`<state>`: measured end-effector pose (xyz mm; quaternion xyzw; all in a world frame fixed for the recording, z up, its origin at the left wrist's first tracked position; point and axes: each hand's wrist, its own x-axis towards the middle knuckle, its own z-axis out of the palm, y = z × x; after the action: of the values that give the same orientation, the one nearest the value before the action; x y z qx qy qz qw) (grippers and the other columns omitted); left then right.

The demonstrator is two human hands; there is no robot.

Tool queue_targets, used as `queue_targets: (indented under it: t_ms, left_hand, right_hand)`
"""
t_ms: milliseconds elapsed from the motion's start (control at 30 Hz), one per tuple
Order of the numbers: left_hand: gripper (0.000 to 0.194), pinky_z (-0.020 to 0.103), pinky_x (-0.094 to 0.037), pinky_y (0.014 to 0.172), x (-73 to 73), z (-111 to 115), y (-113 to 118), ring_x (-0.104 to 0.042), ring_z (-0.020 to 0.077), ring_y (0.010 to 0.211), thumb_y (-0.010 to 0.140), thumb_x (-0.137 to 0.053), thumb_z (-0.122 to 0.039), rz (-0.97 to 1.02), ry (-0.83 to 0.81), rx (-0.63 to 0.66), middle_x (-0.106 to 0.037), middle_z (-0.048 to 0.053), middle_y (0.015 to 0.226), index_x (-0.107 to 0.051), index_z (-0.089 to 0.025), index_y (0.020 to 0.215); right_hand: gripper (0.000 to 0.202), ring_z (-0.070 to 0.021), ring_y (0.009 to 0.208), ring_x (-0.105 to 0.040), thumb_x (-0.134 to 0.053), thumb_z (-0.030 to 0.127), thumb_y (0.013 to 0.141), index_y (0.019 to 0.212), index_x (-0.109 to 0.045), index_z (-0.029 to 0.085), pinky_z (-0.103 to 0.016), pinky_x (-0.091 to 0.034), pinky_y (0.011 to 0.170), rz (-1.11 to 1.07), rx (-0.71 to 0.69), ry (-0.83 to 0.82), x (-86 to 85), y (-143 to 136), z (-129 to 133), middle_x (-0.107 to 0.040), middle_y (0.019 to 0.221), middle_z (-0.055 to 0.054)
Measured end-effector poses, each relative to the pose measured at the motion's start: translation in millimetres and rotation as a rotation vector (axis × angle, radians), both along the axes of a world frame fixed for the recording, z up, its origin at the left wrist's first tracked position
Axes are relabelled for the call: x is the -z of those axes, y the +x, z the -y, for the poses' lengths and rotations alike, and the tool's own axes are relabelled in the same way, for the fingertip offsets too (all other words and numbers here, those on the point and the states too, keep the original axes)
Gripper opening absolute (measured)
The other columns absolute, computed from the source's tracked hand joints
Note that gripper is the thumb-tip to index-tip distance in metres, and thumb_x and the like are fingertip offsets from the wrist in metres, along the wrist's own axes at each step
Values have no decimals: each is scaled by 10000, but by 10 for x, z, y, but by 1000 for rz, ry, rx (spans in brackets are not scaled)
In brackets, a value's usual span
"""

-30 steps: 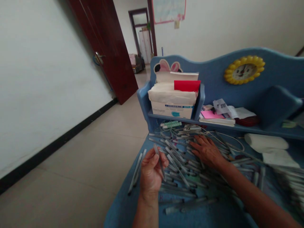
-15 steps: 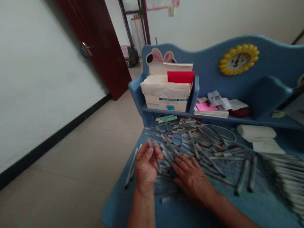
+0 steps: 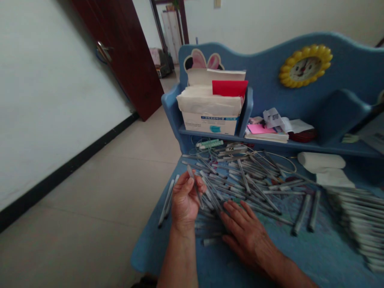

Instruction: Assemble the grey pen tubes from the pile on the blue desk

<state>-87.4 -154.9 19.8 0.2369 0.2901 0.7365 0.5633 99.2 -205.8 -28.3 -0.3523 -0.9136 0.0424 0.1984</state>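
Observation:
My left hand (image 3: 185, 202) is raised above the left part of the desk, its thumb and fingers pinched round one slim grey pen (image 3: 195, 187) that slants down to the right. My right hand (image 3: 244, 228) lies palm down with its fingers stretched out, at the near edge of the scattered pens (image 3: 246, 176). Its fingertips touch or almost touch pens; what lies beneath the palm is hidden. More pens (image 3: 210, 232) lie between the two hands. A pair of pens (image 3: 167, 204) rests just left of my left hand.
A neat pile of pens (image 3: 363, 224) occupies the right of the blue desk (image 3: 168, 256). Behind are a white paper roll (image 3: 322, 161), a thin cable, and a shelf with a mask box (image 3: 210, 120) and papers (image 3: 267, 136). The desk's left edge drops to the floor (image 3: 99, 208).
My right hand has slid slightly down and to the right, away from the pens. My left hand keeps the same pen pinched. The view has tilted slightly downward.

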Motion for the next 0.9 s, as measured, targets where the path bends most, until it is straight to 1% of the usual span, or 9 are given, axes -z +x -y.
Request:
queue_targets:
  t_ms: [167,233,333,467,600,900]
  left_hand:
    - [193,195,-407,481,12,2,19,-514,91,545,626,-702,-216,5,1,10,-589,1,598,-685,-198,817]
    - [191,197,-407,480,14,4,33,-515,92,544,627,-701,-213,0,1,15,-594,2,599,-686,-195,816]
    - [197,201,-405,484,20,1,46,-516,94,547,627,-702,-209,-5,-1,15,-598,3,603,-686,-195,823]
    - [204,203,-404,488,37,-13,41,-515,93,544,623,-706,-209,-8,-8,11,-598,2,600,-684,-196,826]
    - [201,203,-402,487,49,-22,34,-515,94,548,626,-702,-202,-6,3,11,-601,4,608,-684,-197,825]
    - [200,197,-403,494,62,-21,3,-517,89,549,645,-684,-188,7,18,10,-598,2,611,-676,-199,844]
  right_hand:
    - [413,-283,1227,-403,-539,330,816,1192,-532,161,-523,-336,987,65,-73,68,89,295,164,-518,1277,-131]
    - [389,-279,1220,-414,-531,319,825,1185,-539,171,-515,-336,988,73,-55,84,119,326,215,-520,1278,-121]
    - [317,-267,1192,-449,-515,307,841,1127,-580,185,-500,-331,995,50,21,89,139,293,211,-552,1245,-108]
    - [291,-270,1167,-472,-493,311,859,1094,-602,177,-501,-319,995,46,57,93,140,258,51,-577,1211,-113]
    - [290,-274,1182,-451,-471,316,873,1085,-611,173,-493,-301,999,74,68,84,134,291,-170,-578,1211,-105]
    - [255,-245,1156,-467,-452,273,882,1021,-645,181,-456,-282,1002,58,151,127,128,345,-598,-625,1127,-88]
